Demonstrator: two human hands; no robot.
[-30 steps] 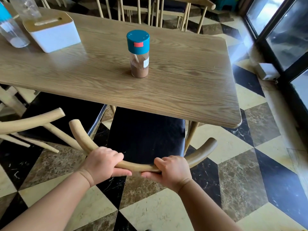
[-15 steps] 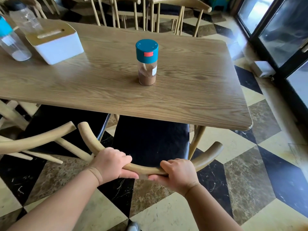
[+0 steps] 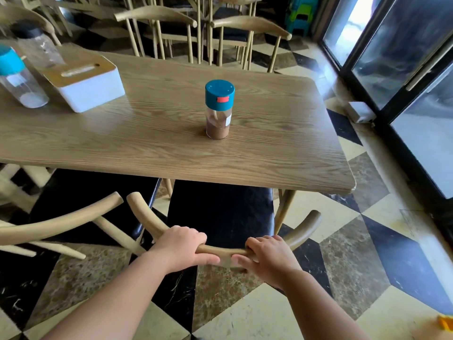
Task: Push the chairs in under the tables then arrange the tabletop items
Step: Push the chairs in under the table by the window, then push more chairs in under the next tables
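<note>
While the black-cushioned seat (image 3: 220, 212) sits partly under the oak-grain rectangular table (image 3: 282, 148), the curved wooden chair backrest (image 3: 144, 214) at 6 o'clock is clasped by the left hand (image 3: 181, 246) and right hand (image 3: 269, 258).

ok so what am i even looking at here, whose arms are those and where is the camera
The camera is worn on a person's head, looking forward and down, so the bare arms are that person's own. There is no robot. The left hand and right hand both grip the curved wooden backrest of a chair with a black seat, partly tucked under a wooden table. On the table stand a clear jar with a teal lid holding brown powder, a white tissue box with a wooden top, and two more clear jars at the left edge, one teal-lidded, one dark-lidded. A second chair sits to the left.
</note>
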